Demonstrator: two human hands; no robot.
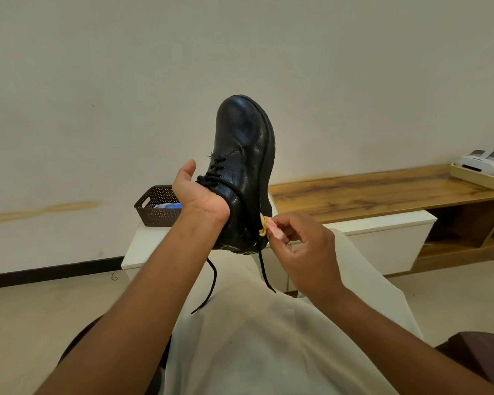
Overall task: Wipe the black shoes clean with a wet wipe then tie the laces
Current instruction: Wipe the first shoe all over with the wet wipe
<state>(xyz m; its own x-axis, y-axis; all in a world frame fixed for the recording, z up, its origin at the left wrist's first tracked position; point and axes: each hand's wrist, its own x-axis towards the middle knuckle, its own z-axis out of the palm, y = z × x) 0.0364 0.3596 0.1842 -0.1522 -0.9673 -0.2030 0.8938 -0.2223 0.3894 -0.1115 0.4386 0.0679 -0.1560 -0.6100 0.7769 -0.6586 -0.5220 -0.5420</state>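
So I've got the black shoe (244, 166) up in the air over my lap, toe pointing up and away, heel down near me. My left hand (200, 195) is tucked inside the opening, holding it from within; can't really see those fingers. My right hand (305, 246) sits just right of the heel, pinching a small bunched-up wipe (268, 228) against the sole edge. Both laces (264, 269) dangle loose, not yet tied.
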